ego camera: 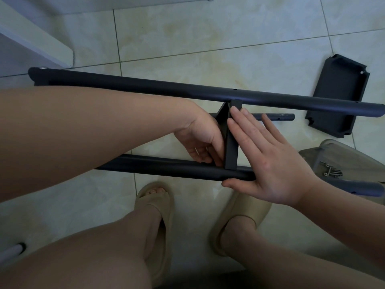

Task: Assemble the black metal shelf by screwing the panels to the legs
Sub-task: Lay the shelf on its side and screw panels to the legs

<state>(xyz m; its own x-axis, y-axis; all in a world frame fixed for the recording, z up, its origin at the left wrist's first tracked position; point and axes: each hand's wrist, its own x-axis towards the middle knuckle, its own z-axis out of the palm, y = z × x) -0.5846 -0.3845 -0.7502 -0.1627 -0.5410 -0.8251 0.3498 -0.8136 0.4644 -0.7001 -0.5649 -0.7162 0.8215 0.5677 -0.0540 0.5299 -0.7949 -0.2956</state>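
Two long black metal legs run left to right: a far leg (145, 85) and a near leg (166, 166). A black panel (231, 140) stands on edge between them, seen end-on. My left hand (200, 138) reaches in from the left, its fingers curled against the panel's left face at the near leg; what they hold is hidden. My right hand (268, 159) lies flat with fingers spread against the panel's right side, thumb under the near leg. A third black leg (277, 117) shows behind the panel.
A loose black panel (337, 94) lies on the tiled floor at the right. A clear plastic bag with several screws (331, 171) sits right of my right hand. My feet in beige slippers (156, 205) stand below the legs. White furniture (35, 36) fills the upper left.
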